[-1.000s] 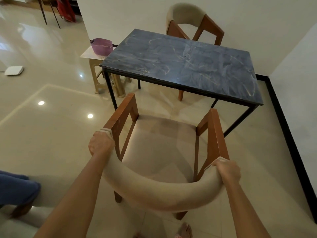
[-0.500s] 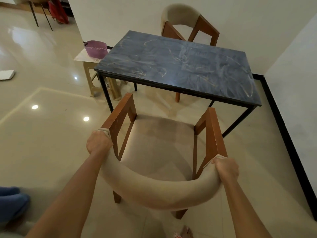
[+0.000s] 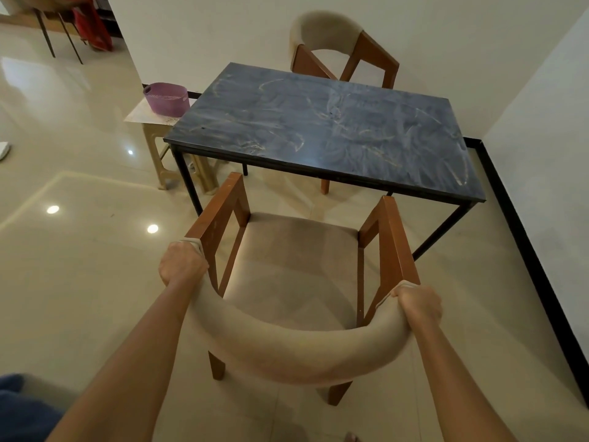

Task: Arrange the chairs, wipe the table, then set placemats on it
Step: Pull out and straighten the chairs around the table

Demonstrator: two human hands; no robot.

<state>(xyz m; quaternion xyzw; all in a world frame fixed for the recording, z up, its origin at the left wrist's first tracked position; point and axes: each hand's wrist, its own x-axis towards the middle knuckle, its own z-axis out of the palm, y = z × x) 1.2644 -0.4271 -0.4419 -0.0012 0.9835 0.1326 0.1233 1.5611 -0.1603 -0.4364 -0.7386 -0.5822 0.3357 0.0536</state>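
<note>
A wooden chair [image 3: 296, 275] with a beige seat and a curved padded backrest stands right in front of me, facing the table. My left hand [image 3: 182, 263] grips the left end of the backrest. My right hand [image 3: 419, 304] grips its right end. The dark blue marble-look table [image 3: 322, 129] on thin black legs is just beyond the chair, its top smeared with pale streaks. A second matching chair [image 3: 342, 47] sits at the table's far side against the wall.
A beige plastic stool [image 3: 165, 138] left of the table carries a sheet of paper and a purple basket [image 3: 166, 97]. White walls with a black skirting close in behind and on the right. Glossy tiled floor spreads to the left.
The chair in both my hands has moved forward, closer to the table's near edge. My grip on the backrest is unchanged.
</note>
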